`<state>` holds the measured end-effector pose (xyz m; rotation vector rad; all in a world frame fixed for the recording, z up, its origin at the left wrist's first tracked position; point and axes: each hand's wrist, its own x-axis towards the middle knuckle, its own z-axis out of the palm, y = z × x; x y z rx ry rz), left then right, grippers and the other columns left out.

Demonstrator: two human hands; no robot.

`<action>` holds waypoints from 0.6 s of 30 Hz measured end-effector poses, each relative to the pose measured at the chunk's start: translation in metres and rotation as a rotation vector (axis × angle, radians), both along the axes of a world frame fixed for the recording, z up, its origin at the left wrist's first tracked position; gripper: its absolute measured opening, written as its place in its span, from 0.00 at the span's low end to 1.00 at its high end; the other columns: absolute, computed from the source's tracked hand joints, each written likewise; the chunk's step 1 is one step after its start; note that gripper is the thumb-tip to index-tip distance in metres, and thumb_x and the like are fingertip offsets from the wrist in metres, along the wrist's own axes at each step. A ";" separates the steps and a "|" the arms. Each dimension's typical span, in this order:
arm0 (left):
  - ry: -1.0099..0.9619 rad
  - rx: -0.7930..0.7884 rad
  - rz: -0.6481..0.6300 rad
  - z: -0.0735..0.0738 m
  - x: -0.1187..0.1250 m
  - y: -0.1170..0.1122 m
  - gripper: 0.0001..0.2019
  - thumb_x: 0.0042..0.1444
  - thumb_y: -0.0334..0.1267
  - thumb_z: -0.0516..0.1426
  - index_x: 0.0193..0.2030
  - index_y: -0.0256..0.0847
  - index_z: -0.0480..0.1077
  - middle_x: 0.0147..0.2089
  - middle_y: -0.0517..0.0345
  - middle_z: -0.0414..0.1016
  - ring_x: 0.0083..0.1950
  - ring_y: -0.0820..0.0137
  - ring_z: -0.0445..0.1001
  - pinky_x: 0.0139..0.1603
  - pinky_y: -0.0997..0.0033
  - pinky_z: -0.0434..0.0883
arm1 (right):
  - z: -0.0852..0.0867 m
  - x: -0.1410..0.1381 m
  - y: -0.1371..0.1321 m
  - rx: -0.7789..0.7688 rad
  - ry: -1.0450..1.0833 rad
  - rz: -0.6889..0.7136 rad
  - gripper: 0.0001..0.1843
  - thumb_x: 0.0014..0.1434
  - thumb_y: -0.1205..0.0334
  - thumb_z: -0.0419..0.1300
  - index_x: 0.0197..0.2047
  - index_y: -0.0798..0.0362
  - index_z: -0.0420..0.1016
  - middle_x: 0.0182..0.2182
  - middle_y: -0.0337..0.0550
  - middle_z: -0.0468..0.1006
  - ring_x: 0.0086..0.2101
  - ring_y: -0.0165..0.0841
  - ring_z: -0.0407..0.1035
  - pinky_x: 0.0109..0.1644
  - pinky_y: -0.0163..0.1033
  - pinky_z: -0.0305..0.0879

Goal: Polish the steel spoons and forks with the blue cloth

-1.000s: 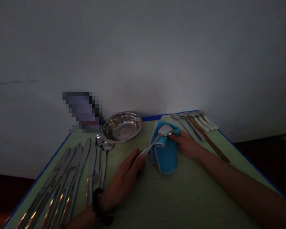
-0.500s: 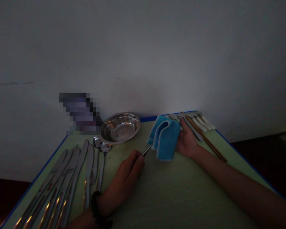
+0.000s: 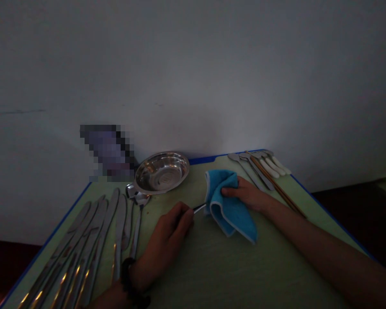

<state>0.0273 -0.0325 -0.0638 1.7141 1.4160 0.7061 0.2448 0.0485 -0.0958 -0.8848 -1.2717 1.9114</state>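
On green tabletop (image 3: 231, 270), left hand (image 3: 166, 240) tight on steel handle (image 3: 199, 208), right hand (image 3: 248, 195) tight on plush blue cloth (image 3: 232, 213).

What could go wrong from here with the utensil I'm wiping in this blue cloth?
1. The left hand grips just the end of the utensil handle, so it may slip while the right hand presses the blue cloth around it.
2. A sideways jerk might knock the steel bowl close by.
3. The scene is dim, so smears may go unseen.
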 end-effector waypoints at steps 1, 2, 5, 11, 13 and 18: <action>0.006 -0.015 -0.010 -0.001 0.000 0.001 0.16 0.60 0.45 0.45 0.25 0.41 0.60 0.21 0.65 0.62 0.23 0.74 0.62 0.25 0.76 0.59 | 0.001 0.000 0.000 0.000 0.002 0.008 0.15 0.45 0.57 0.65 0.36 0.54 0.72 0.29 0.40 0.78 0.29 0.30 0.72 0.36 0.38 0.68; 0.016 -0.032 -0.034 -0.001 -0.001 0.001 0.17 0.60 0.45 0.44 0.24 0.40 0.61 0.21 0.65 0.62 0.23 0.74 0.62 0.25 0.76 0.59 | 0.001 -0.001 -0.001 0.008 -0.004 0.008 0.14 0.45 0.56 0.64 0.35 0.54 0.73 0.28 0.39 0.77 0.28 0.29 0.72 0.36 0.37 0.68; 0.085 -0.046 -0.126 -0.002 0.000 0.002 0.18 0.60 0.45 0.44 0.22 0.40 0.61 0.19 0.64 0.62 0.21 0.74 0.62 0.23 0.76 0.58 | 0.005 -0.004 -0.004 0.058 -0.069 -0.048 0.14 0.47 0.53 0.62 0.33 0.54 0.73 0.26 0.38 0.76 0.26 0.28 0.70 0.33 0.35 0.67; 0.108 -0.012 -0.183 0.002 0.001 0.000 0.17 0.60 0.43 0.44 0.24 0.40 0.62 0.21 0.64 0.63 0.22 0.73 0.61 0.24 0.75 0.58 | 0.008 -0.011 -0.008 0.199 -0.315 -0.180 0.21 0.52 0.43 0.54 0.22 0.53 0.67 0.16 0.34 0.67 0.18 0.26 0.62 0.21 0.33 0.58; 0.045 -0.048 -0.159 0.003 -0.001 0.001 0.17 0.60 0.44 0.44 0.23 0.40 0.61 0.21 0.64 0.61 0.23 0.74 0.60 0.24 0.76 0.58 | 0.008 -0.011 -0.007 0.248 -0.346 -0.191 0.21 0.52 0.43 0.53 0.22 0.53 0.67 0.15 0.35 0.66 0.18 0.27 0.61 0.21 0.33 0.58; -0.107 -0.206 -0.020 0.000 -0.007 0.005 0.19 0.57 0.49 0.46 0.21 0.40 0.60 0.21 0.64 0.58 0.23 0.73 0.59 0.23 0.76 0.58 | 0.012 -0.003 -0.003 0.293 -0.325 0.049 0.15 0.48 0.50 0.60 0.34 0.51 0.73 0.29 0.37 0.76 0.28 0.30 0.69 0.32 0.36 0.65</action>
